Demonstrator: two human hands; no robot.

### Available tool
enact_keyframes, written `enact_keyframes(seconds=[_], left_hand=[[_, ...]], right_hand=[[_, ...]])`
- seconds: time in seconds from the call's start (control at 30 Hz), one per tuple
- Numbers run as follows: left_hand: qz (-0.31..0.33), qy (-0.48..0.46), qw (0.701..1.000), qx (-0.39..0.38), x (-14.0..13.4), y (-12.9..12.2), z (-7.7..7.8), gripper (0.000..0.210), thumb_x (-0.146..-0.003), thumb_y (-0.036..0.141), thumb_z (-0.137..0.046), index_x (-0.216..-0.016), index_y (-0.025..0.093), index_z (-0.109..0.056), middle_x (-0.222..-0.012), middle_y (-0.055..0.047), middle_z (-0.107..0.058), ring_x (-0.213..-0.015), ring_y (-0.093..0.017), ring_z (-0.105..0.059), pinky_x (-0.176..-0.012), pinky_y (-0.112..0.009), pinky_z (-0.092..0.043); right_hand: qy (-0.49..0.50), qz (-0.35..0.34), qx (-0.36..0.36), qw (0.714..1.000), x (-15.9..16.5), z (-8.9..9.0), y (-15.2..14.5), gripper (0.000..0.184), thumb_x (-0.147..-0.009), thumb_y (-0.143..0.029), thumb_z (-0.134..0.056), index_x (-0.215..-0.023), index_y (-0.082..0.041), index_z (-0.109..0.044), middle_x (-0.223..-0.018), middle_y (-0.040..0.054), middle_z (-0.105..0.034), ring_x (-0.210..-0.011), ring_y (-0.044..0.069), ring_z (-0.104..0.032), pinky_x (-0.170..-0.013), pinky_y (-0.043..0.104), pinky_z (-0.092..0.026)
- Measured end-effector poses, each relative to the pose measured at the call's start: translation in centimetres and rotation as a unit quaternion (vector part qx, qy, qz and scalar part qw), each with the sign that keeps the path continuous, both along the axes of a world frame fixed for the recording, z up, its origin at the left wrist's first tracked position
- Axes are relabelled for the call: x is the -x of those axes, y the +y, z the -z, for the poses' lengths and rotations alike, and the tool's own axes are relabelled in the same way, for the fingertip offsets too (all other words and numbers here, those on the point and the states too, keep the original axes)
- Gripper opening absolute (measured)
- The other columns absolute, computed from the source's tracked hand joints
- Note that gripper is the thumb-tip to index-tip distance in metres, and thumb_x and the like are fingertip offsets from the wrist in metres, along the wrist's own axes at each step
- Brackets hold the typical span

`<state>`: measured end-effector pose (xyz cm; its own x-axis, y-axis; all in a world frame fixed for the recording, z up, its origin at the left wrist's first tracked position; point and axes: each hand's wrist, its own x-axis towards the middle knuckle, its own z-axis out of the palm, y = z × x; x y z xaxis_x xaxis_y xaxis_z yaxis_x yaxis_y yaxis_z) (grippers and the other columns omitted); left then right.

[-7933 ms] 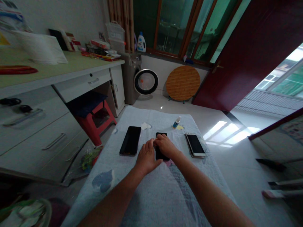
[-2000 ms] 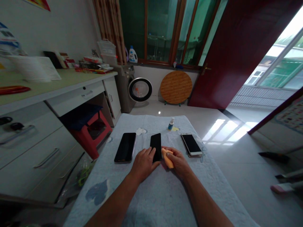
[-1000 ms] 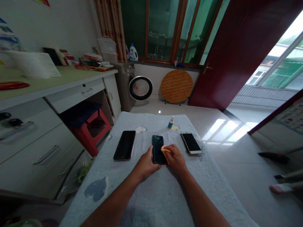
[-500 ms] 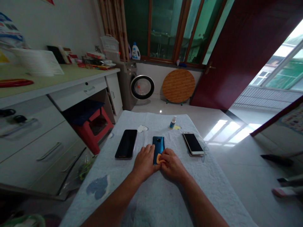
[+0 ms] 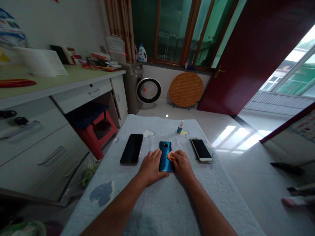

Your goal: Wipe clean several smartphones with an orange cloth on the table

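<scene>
A blue smartphone [image 5: 165, 160] lies back up on the cloth-covered table [image 5: 157, 209], its camera block at the far end. My left hand [image 5: 150, 167] holds it at the left edge, with the thumb along the near end. Pinched in my right hand [image 5: 182, 164] is a small orange cloth [image 5: 170, 156], which touches the phone's right edge. To the left lies a larger black-screened device [image 5: 132, 149]. On the right a white smartphone [image 5: 200, 149] rests on top of another flat device. A small spray bottle [image 5: 180, 127] stands farther back.
Along the left runs a counter with drawers [image 5: 81, 87], and a red stool [image 5: 103, 131] is tucked beneath it. Beyond the table are a washing machine with its door [image 5: 149, 90] swung out, a round wooden tabletop [image 5: 186, 89] against the wall, and a dark red door [image 5: 236, 59].
My right hand has moved the orange cloth up and right, from the phone's lower part to its right edge. My left hand stays at the phone's left side. The view has shifted slightly.
</scene>
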<state>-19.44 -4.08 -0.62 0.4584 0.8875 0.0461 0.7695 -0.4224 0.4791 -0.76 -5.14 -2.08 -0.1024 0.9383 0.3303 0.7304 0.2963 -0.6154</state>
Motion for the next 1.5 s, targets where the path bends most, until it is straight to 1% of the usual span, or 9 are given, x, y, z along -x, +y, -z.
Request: enact_keyframes(seconds=[0.13,0.27,0.43,0.63,0.83,0.97,1.07,1.27,1.5], left_hand=[[0.022,0.001,1.000,-0.001,0.4,0.2,0.2,0.088,-0.066,0.051,-0.070,-0.139,0.016,-0.036,-0.147,-0.013,-0.038,-0.129,-0.034,-0.037,-0.105,-0.043,-0.032],[0.016,0.014,1.000,-0.016,0.2,0.3,0.5,0.083,-0.067,0.052,-0.069,-0.136,0.015,-0.041,-0.144,-0.014,-0.042,-0.126,-0.034,-0.039,-0.105,-0.044,-0.033],[0.008,0.022,1.000,-0.007,0.0,0.3,0.2,0.074,-0.068,0.044,-0.069,-0.132,0.017,-0.044,-0.143,-0.013,-0.044,-0.126,-0.034,-0.041,-0.103,-0.043,-0.035],[0.027,-0.004,1.000,0.011,0.6,0.6,0.1,0.086,-0.064,0.053,-0.073,-0.135,0.018,-0.042,-0.144,-0.013,-0.043,-0.129,-0.035,-0.039,-0.104,-0.044,-0.035],[0.031,-0.011,0.999,0.005,0.7,0.8,0.6,0.089,-0.063,0.056,-0.072,-0.138,0.020,-0.040,-0.145,-0.012,-0.041,-0.129,-0.035,-0.039,-0.105,-0.044,-0.032],[0.032,-0.001,0.999,0.009,0.6,0.7,0.4,0.090,-0.063,0.054,-0.073,-0.138,0.016,-0.040,-0.148,-0.014,-0.038,-0.131,-0.035,-0.036,-0.107,-0.043,-0.030],[0.027,-0.004,1.000,0.015,0.5,0.6,0.3,0.090,-0.064,0.053,-0.073,-0.139,0.017,-0.039,-0.150,-0.015,-0.034,-0.134,-0.035,-0.033,-0.108,-0.045,-0.029],[0.028,-0.005,1.000,0.012,0.5,0.4,0.1,0.086,-0.066,0.051,-0.072,-0.139,0.020,-0.039,-0.149,-0.012,-0.037,-0.132,-0.035,-0.035,-0.108,-0.046,-0.029],[0.029,-0.019,0.999,0.009,0.6,0.4,0.1,0.087,-0.065,0.049,-0.073,-0.139,0.019,-0.039,-0.147,-0.012,-0.039,-0.130,-0.035,-0.038,-0.108,-0.045,-0.029]], right_hand=[[-0.019,-0.031,0.010,0.999,0.2,-0.5,-0.5,0.021,-0.086,-0.012,-0.051,-0.091,-0.020,-0.069,-0.090,0.0053,-0.056,-0.086,0.018,-0.049,-0.078,0.031,-0.040],[-0.034,-0.088,0.009,0.996,1.3,-1.1,-1.1,0.022,-0.084,-0.008,-0.052,-0.088,-0.021,-0.070,-0.093,0.0056,-0.057,-0.090,0.018,-0.048,-0.080,0.031,-0.040],[-0.062,-0.153,0.020,0.986,2.6,-1.5,-1.6,0.025,-0.081,-0.006,-0.055,-0.089,-0.024,-0.071,-0.097,0.0045,-0.060,-0.092,0.019,-0.049,-0.080,0.030,-0.041],[-0.075,-0.177,0.041,0.980,0.9,-2.3,-1.7,0.022,-0.082,-0.007,-0.056,-0.087,-0.022,-0.072,-0.092,0.0048,-0.059,-0.088,0.017,-0.050,-0.078,0.030,-0.041],[-0.090,-0.174,0.094,0.976,-1.8,-3.5,-1.5,0.026,-0.077,-0.004,-0.053,-0.082,-0.021,-0.071,-0.085,0.0032,-0.059,-0.084,0.016,-0.053,-0.077,0.029,-0.040],[-0.095,-0.174,0.111,0.974,-2.5,-3.6,-1.3,0.025,-0.076,-0.004,-0.052,-0.080,-0.020,-0.070,-0.082,0.0026,-0.060,-0.081,0.016,-0.054,-0.076,0.028,-0.039],[-0.082,-0.144,0.094,0.982,-2.1,-3.0,-1.0,0.022,-0.081,-0.008,-0.051,-0.083,-0.019,-0.070,-0.081,0.0029,-0.060,-0.079,0.015,-0.054,-0.075,0.028,-0.039],[-0.081,-0.038,0.039,0.995,-0.7,-1.0,0.1,0.021,-0.084,-0.011,-0.053,-0.088,-0.020,-0.071,-0.085,0.0050,-0.060,-0.085,0.018,-0.053,-0.078,0.029,-0.039],[-0.103,-0.008,0.013,0.995,-0.4,-0.3,4.3,0.020,-0.084,-0.013,-0.054,-0.087,-0.020,-0.073,-0.085,0.0059,-0.061,-0.084,0.018,-0.053,-0.079,0.028,-0.038]])
